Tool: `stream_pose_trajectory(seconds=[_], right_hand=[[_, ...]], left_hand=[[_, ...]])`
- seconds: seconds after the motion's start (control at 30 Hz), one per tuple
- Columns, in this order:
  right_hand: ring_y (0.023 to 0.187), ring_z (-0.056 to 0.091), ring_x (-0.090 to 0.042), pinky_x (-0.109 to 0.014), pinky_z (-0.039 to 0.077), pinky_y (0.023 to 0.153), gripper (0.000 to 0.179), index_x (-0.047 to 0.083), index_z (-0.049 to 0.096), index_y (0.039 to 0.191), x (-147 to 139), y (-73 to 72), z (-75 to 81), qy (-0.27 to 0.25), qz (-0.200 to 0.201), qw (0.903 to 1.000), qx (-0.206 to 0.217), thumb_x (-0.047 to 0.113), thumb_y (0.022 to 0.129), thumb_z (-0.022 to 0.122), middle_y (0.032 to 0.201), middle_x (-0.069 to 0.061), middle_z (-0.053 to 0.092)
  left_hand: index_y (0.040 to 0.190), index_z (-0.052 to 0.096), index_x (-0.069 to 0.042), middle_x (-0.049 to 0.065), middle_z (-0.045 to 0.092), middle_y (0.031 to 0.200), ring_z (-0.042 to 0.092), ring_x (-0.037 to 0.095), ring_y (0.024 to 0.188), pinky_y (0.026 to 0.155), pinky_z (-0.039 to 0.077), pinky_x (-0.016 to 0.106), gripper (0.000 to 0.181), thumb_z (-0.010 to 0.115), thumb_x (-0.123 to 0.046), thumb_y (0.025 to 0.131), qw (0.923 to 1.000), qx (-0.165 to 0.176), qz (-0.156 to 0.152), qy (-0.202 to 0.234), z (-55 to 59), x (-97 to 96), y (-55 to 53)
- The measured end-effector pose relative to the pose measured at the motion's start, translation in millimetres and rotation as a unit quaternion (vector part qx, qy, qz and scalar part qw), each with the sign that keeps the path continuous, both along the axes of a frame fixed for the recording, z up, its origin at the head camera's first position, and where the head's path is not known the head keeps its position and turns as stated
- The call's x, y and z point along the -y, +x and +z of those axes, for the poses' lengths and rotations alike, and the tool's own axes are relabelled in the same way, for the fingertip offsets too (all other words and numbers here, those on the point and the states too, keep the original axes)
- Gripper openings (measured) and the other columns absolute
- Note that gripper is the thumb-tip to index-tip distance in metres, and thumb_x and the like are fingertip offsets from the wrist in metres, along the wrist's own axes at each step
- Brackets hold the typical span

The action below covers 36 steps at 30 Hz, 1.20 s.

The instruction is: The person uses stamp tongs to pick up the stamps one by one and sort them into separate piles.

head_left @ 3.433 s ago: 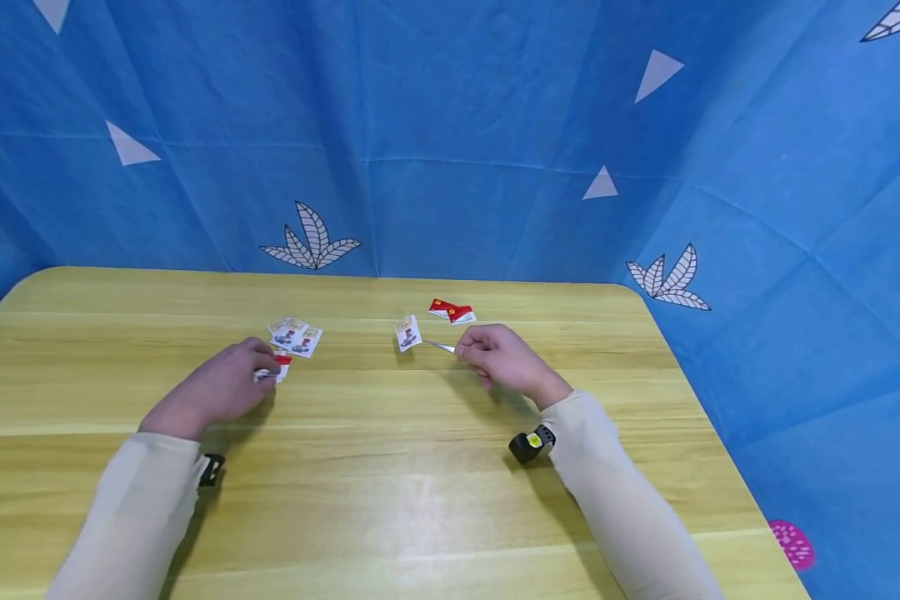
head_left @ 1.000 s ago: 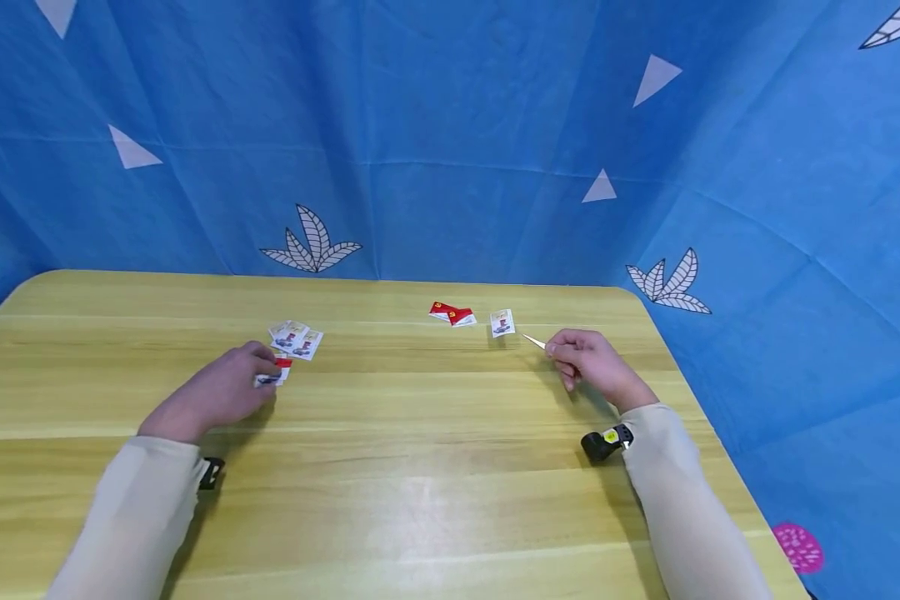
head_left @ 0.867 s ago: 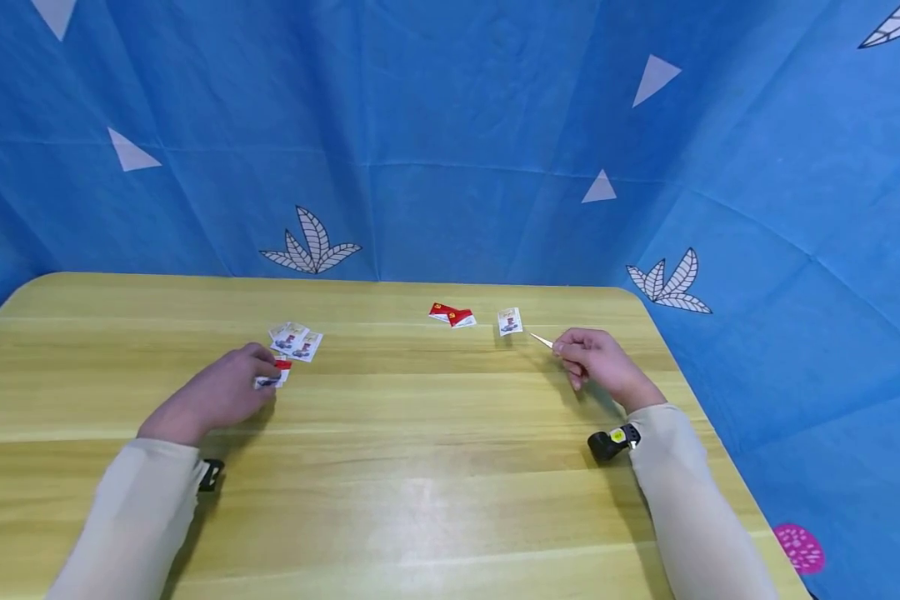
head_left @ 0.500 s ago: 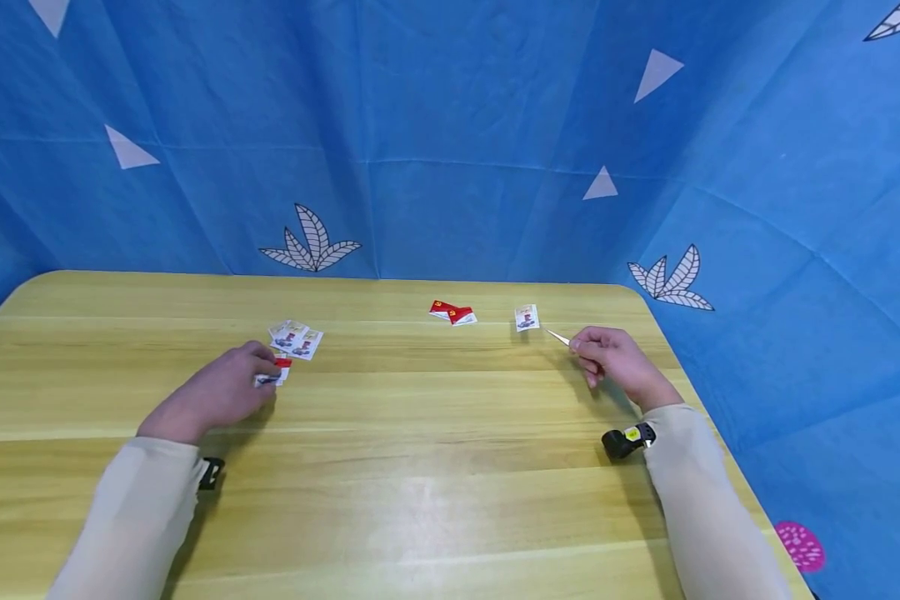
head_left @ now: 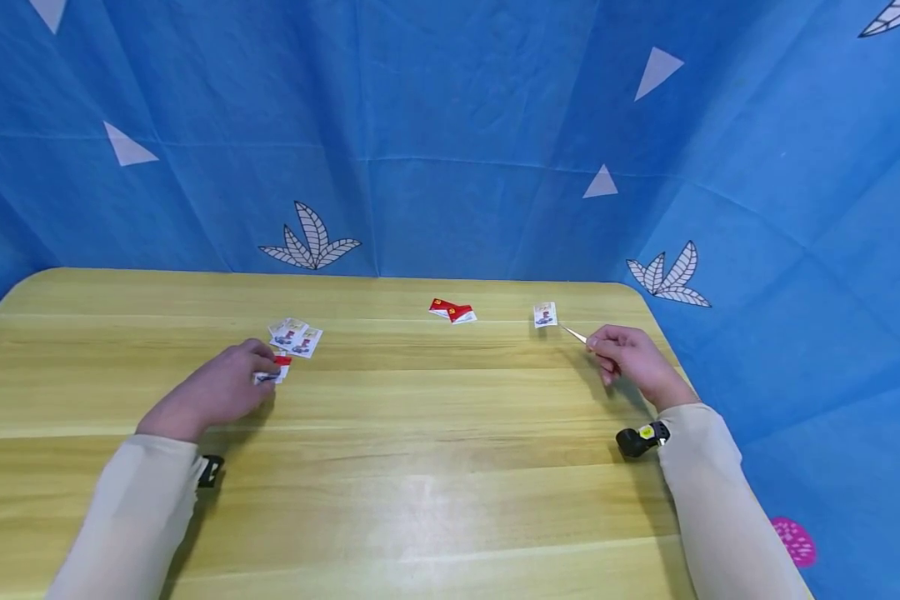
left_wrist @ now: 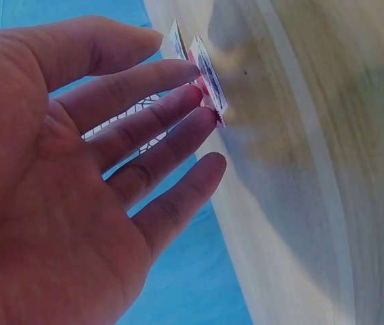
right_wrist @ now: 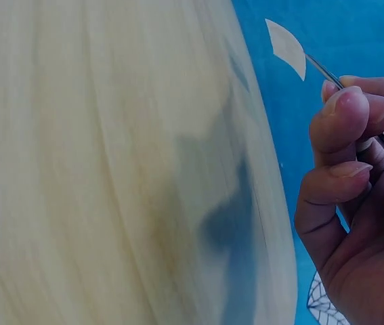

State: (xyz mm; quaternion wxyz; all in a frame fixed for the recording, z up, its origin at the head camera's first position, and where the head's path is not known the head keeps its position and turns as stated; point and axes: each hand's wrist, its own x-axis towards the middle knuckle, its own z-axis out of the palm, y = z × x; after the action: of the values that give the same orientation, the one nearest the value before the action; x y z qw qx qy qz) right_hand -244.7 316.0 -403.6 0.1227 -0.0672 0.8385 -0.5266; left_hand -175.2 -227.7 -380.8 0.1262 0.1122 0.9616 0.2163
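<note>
My right hand [head_left: 630, 354] pinches slim metal tweezers [head_left: 574, 335] between thumb and fingers. Their tip grips the corner of a small printed stamp [head_left: 545, 314], held above the table toward the back right. In the right wrist view the stamp's pale back [right_wrist: 287, 50] shows, slightly curved. On the left, my left hand [head_left: 225, 383] reaches low with fingers extended, as the left wrist view shows. Its fingertips [left_wrist: 208, 116] rest at a small pile of red and white stamps [head_left: 282, 368], partly hidden by the hand. Just beyond lies a cluster of overlapping printed stamps [head_left: 296, 337].
Two overlapping red and white stamps [head_left: 452, 311] lie near the back middle of the wooden table [head_left: 420, 467]. A blue patterned cloth [head_left: 450, 142] hangs behind the table and along its right side.
My right hand has carried the stamp in the tweezers from the middle of the table to the right, past the two red stamps. The left hand stays in place.
</note>
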Motion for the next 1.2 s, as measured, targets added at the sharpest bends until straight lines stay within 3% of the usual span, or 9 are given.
stream_pose_trajectory(seconds=[0.33, 0.77, 1.2], right_hand=[[0.053, 0.049, -0.017, -0.031, 0.048, 0.051, 0.027, -0.017, 0.050, 0.105, -11, 2.8, -4.7, -0.017, -0.018, 0.9997, 0.002, 0.009, 0.103, 0.048, 0.067, -0.007, 0.045], [0.053, 0.053, -0.019, -0.031, 0.046, 0.053, 0.028, -0.017, 0.052, 0.105, -31, 8.4, -2.8, 0.023, -0.029, 0.9992, -0.014, 0.011, 0.103, 0.047, 0.064, -0.008, 0.050], [0.053, 0.053, -0.018, -0.029, 0.043, 0.052, 0.033, -0.017, 0.050, 0.104, -53, 15.1, -7.1, 0.019, -0.045, 0.9988, -0.010, 0.016, 0.104, 0.048, 0.064, -0.003, 0.047]], left_hand=[[0.115, 0.067, 0.011, 0.029, 0.049, 0.127, 0.049, 0.045, 0.111, 0.092, 0.043, 0.060, 0.029, 0.060, -0.008, 0.094, 0.9999, -0.007, -0.011, 0.003, 2.5, 0.7, -1.0], [0.114, 0.067, 0.012, 0.030, 0.049, 0.126, 0.050, 0.045, 0.110, 0.093, 0.042, 0.061, 0.029, 0.060, -0.007, 0.094, 0.9997, -0.014, -0.017, 0.006, 1.6, 1.6, -0.9], [0.114, 0.067, 0.012, 0.030, 0.049, 0.126, 0.049, 0.046, 0.111, 0.094, 0.042, 0.061, 0.029, 0.060, -0.007, 0.094, 0.9998, -0.012, -0.015, 0.010, 1.8, 1.4, 1.6]])
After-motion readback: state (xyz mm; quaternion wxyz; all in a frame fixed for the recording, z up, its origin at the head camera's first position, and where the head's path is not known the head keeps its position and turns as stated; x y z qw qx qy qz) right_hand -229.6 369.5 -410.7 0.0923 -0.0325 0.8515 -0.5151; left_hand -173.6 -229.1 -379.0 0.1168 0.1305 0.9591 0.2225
